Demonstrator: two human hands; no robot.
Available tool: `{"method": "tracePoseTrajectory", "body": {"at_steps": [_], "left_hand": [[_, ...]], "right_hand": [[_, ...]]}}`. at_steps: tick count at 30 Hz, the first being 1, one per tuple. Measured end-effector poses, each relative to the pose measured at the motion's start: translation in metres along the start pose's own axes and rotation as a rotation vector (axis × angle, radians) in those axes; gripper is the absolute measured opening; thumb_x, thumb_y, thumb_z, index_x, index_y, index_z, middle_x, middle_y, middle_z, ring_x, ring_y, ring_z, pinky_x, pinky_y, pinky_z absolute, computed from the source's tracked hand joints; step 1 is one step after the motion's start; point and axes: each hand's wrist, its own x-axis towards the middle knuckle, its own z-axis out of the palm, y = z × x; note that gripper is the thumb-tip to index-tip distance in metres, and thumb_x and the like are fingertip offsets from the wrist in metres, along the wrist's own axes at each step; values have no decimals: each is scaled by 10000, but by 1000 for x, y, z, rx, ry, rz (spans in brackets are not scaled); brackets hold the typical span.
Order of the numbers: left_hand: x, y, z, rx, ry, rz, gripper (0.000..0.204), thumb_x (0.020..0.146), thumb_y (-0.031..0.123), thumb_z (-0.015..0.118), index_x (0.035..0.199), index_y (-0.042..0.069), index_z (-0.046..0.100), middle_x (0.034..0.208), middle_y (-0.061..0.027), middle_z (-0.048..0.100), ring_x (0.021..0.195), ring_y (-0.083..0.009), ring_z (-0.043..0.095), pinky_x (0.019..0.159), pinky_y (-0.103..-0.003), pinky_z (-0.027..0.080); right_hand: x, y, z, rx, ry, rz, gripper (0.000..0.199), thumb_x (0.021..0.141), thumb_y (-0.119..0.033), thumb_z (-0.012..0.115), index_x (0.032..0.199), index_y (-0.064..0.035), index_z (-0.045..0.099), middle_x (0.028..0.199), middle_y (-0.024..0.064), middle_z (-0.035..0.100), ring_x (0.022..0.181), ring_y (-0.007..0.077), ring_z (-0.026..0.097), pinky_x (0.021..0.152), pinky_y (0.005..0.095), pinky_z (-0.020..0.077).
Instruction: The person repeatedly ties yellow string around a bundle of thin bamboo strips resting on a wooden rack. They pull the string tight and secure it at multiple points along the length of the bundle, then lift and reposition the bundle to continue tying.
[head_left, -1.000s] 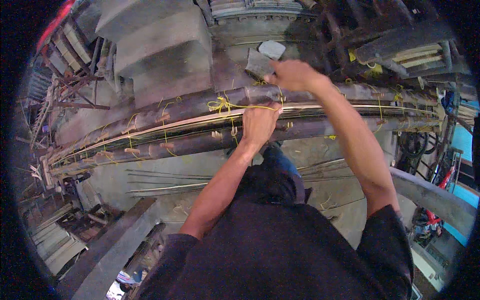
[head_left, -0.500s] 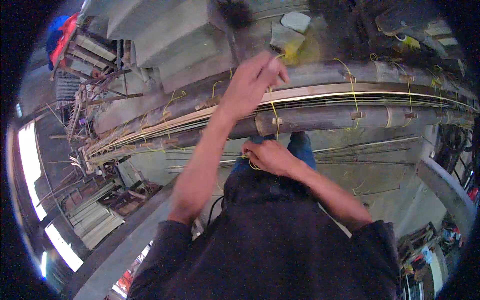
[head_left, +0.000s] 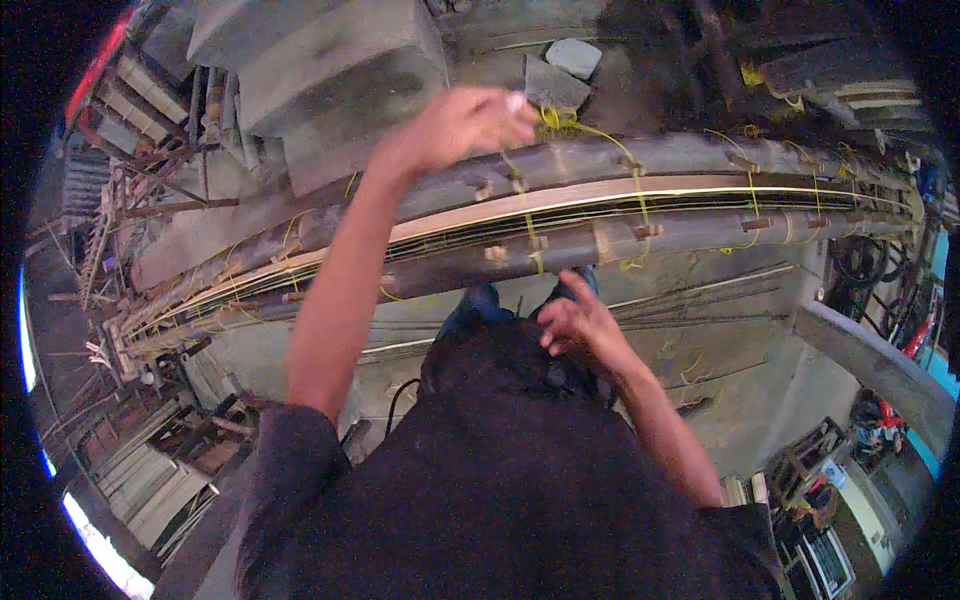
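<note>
Two long dark poles [head_left: 480,262] that look like bamboo lie crosswise before me, with thin pale strips [head_left: 500,207] running lengthwise between them. Yellow string ties [head_left: 643,190] with small wooden pegs span the poles at intervals. Above the far pole is my left hand [head_left: 460,130], blurred, its fingers bent; a loose tangle of yellow string [head_left: 560,118] is just right of its fingertips, and whether it grips any is unclear. Near my lap, just short of the near pole, my right hand [head_left: 580,325] is open, fingers apart, nothing visible in it.
Beyond the poles are a grey concrete block [head_left: 330,90] and flat stones [head_left: 573,58]. Thin rods [head_left: 700,290] lie on the floor beneath. A wooden rack [head_left: 150,100] stands far left, stacked slats [head_left: 160,490] lower left, and a grey beam [head_left: 880,350] at right.
My view has shifted along the poles. My left hand has moved left; my right hand has moved right and opened, and the yellow string loop it held no longer shows in it.
</note>
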Motion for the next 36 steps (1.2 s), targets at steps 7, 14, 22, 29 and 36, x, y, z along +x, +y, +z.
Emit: {"method": "tracePoseTrajectory", "body": {"at_steps": [7,14,22,29,36], "left_hand": [[-98,-34,66,462,199,94,294,892,285,511,917,24,644,869,-189,647,841,-387,597,755,-458,472],[-88,-60,81,612,432,81,264,872,281,536,856,50,663,785,-179,645,748,-377,613,699,-471,476],[-96,-47,77,500,429,5,249,879,280,537,887,70,670,805,-185,645,765,-380,616,700,-471,473],[-94,-30,65,152,407,15,299,929,326,515,996,87,682,917,-85,686,839,-170,635,761,-304,476],[-5,9,18,165,405,-128,478,953,413,400,721,10,510,666,-28,501,597,-147,426,564,-325,377]], "right_hand": [[-26,-178,73,-1111,213,-449,107,850,-88,574,788,-32,640,720,62,563,728,155,572,640,356,462],[109,-246,139,-1242,-346,-845,326,867,-313,553,1019,-28,597,972,231,618,913,407,593,782,474,489],[114,-156,76,-446,-92,-656,258,886,-202,510,1078,-31,511,847,67,545,818,197,546,741,330,451],[43,-112,64,-491,-460,-588,185,843,-56,507,1017,-41,565,822,112,595,740,258,609,698,346,471],[51,-22,43,-1149,-395,-519,176,771,-114,577,938,-96,526,682,131,608,661,361,612,608,466,491]]}}
